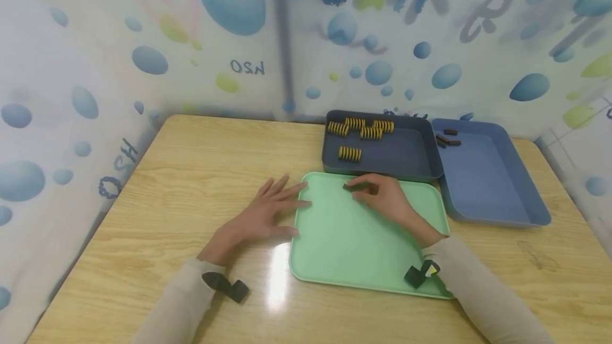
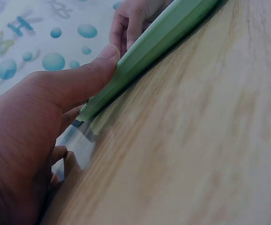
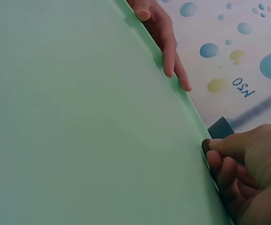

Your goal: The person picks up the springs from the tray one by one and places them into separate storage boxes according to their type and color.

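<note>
A small dark coil spring [image 1: 348, 187] is pinched between the thumb and fingertips of my right hand [image 1: 382, 195], low over the far part of the light green tray [image 1: 354, 248]. In the right wrist view, the same spring [image 3: 207, 146] shows its ridged coils at the fingertips. My left hand [image 1: 268, 211] lies at the tray's left side with fingers spread, the fingertips over its rim. From the left wrist, the thumb [image 2: 95, 70] is seen against the tray's outer wall [image 2: 140, 56].
Behind the green tray stands a dark grey tray [image 1: 406, 158] with several yellow coil springs [image 1: 350, 154]. To its right, a blue tray [image 1: 487, 185] holds several small dark brown cylindrical pieces [image 1: 451, 132]. All three trays are on a wooden table [image 1: 205, 158] against a patterned wall.
</note>
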Motion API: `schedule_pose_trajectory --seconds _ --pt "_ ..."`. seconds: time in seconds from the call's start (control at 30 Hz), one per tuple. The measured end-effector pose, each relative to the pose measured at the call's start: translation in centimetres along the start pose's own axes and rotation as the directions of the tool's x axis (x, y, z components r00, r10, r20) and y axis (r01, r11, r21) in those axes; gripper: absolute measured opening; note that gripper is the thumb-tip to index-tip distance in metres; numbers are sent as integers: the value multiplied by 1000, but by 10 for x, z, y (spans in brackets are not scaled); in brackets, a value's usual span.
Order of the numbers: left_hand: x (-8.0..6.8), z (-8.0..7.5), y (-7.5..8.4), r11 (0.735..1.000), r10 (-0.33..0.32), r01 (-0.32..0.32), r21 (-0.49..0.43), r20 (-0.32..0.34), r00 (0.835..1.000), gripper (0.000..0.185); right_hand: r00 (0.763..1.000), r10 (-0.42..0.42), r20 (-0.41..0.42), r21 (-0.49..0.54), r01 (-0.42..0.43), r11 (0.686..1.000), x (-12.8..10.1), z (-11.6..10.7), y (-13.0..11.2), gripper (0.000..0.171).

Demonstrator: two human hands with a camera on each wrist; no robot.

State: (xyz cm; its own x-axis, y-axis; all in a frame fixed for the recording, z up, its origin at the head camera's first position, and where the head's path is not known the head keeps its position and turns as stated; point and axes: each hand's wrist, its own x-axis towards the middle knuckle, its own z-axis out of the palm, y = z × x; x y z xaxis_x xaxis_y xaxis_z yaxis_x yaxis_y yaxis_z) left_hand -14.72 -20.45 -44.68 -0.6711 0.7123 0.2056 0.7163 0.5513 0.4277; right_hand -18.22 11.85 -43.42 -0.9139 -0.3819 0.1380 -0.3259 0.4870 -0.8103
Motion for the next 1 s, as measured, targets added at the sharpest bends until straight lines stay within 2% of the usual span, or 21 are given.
schedule_pose_trajectory --seconds 0.3,1.0 --pt "0 2 0 1000 4 -4 -4 2 1000 60 1000 -11 13 -68 12 998 -1 5 6 23" --pt "0 0 1 1000 0 0 -21 0 1000 60 998 -54 23 -60 55 997 0 8 7 20"
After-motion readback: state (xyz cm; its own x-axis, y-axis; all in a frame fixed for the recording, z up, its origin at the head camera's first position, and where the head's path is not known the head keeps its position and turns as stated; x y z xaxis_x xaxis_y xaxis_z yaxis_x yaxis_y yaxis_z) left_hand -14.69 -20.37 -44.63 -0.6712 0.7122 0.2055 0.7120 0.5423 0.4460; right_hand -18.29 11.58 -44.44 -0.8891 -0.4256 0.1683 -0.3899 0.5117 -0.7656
